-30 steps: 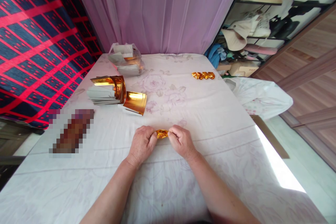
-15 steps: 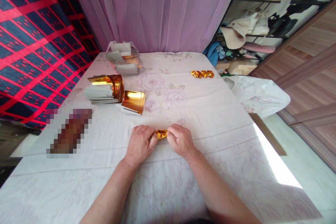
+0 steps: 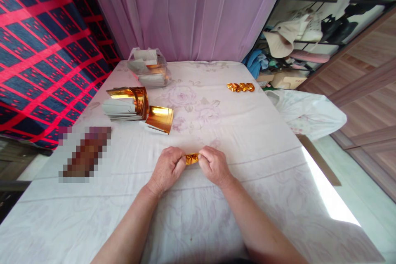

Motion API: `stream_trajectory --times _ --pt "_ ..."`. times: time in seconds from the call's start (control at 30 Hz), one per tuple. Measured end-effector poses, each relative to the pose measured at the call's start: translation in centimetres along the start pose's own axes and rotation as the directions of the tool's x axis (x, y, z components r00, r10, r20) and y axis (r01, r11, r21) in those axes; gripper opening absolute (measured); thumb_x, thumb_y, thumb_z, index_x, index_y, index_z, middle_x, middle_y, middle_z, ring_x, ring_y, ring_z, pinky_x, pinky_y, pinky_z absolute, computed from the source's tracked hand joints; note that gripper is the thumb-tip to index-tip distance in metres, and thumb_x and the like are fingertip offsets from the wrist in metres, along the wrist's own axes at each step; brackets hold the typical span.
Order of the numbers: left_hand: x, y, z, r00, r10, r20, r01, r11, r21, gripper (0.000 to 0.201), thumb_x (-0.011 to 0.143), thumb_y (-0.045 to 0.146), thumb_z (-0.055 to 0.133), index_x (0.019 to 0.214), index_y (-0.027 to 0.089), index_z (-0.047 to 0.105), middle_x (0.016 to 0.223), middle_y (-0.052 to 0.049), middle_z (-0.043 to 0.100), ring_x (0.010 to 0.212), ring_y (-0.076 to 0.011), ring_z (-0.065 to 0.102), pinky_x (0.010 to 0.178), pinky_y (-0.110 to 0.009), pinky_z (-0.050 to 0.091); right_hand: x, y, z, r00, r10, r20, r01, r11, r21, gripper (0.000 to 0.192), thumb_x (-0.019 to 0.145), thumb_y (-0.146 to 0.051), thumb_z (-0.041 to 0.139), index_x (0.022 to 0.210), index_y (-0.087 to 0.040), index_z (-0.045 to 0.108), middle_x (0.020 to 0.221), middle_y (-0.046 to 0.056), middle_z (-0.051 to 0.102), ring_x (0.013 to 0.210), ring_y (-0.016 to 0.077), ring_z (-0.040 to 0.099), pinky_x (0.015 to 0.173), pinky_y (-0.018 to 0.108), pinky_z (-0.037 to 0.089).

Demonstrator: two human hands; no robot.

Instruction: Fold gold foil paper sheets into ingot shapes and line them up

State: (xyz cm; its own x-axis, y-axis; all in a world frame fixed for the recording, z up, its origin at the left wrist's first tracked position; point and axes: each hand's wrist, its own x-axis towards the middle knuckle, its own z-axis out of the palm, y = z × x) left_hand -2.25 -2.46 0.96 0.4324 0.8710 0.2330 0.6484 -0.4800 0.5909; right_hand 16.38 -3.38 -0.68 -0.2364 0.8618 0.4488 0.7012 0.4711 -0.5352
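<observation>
Between my two hands is a small piece of crumpled gold foil paper (image 3: 192,159), just above or on the tablecloth. My left hand (image 3: 169,167) pinches its left end with thumb and fingers. At the other end, my right hand (image 3: 214,165) is closed on it in the same way. Only the middle of the foil shows; its ends are hidden in my fingers. Ahead and to the left lie a loose gold foil sheet (image 3: 160,119) and a stack of gold foil sheets (image 3: 123,108) with pale backs. Several folded gold foil pieces (image 3: 241,87) sit in a row at the far right.
A clear plastic bag (image 3: 148,68) holding more sheets stands at the back left of the flowered tablecloth (image 3: 192,231). A blurred-out item (image 3: 87,150) lies at the left. A white plastic bag (image 3: 315,113) and a crowded shelf (image 3: 297,41) are beyond the right edge.
The view has shifted slightly, so things sit a little further right. Both hands keep their hold on the foil, whose visible part looks slightly turned and more creased.
</observation>
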Motion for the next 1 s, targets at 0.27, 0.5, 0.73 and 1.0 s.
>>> stream_trajectory --times 0.27,0.5,0.73,1.0 --pt "0.06 0.28 -0.23 0.999 0.007 0.042 -0.008 0.999 0.032 0.025 0.083 0.020 0.040 0.059 0.020 0.048 0.057 0.000 0.052 0.059 -0.0160 0.049 0.064 -0.031 0.034 -0.21 -0.22 0.13 0.999 -0.017 0.039 0.017 1.000 0.019 0.027 0.085 -0.016 0.040 0.059 -0.022 0.042 0.058 -0.001 0.048 0.056 0.0122 0.046 0.058 0.026 0.029" --pt "-0.07 0.20 -0.21 1.000 -0.011 -0.012 0.011 0.998 0.054 0.031 0.089 0.024 0.039 0.061 0.021 0.050 0.058 -0.001 0.054 0.060 -0.0170 0.051 0.063 -0.031 0.036 -0.08 -0.16 0.12 1.000 0.005 0.006 -0.005 0.999 -0.050 0.028 0.087 -0.018 0.040 0.060 -0.022 0.046 0.060 0.000 0.052 0.059 0.0135 0.048 0.059 0.027 0.032" --pt "-0.21 -0.04 -0.06 0.999 -0.023 -0.038 0.029 0.985 0.171 0.027 0.092 0.027 0.045 0.069 0.020 0.058 0.064 -0.002 0.060 0.065 -0.0190 0.055 0.065 -0.033 0.036 -0.10 -0.36 -0.26 0.998 -0.026 -0.052 0.019 0.992 -0.128 0.026 0.092 -0.019 0.042 0.070 -0.021 0.056 0.068 0.002 0.059 0.067 0.0154 0.054 0.065 0.027 0.037" --pt "-0.34 0.09 0.10 0.999 0.039 -0.027 -0.033 0.978 0.207 0.025 0.093 0.024 0.045 0.073 0.020 0.060 0.068 -0.003 0.062 0.069 -0.0195 0.056 0.069 -0.034 0.038 -0.18 -0.21 -0.03 1.000 0.012 0.014 -0.010 0.986 -0.167 0.023 0.089 -0.017 0.044 0.069 -0.022 0.054 0.069 0.002 0.059 0.068 0.0147 0.054 0.064 0.026 0.035"
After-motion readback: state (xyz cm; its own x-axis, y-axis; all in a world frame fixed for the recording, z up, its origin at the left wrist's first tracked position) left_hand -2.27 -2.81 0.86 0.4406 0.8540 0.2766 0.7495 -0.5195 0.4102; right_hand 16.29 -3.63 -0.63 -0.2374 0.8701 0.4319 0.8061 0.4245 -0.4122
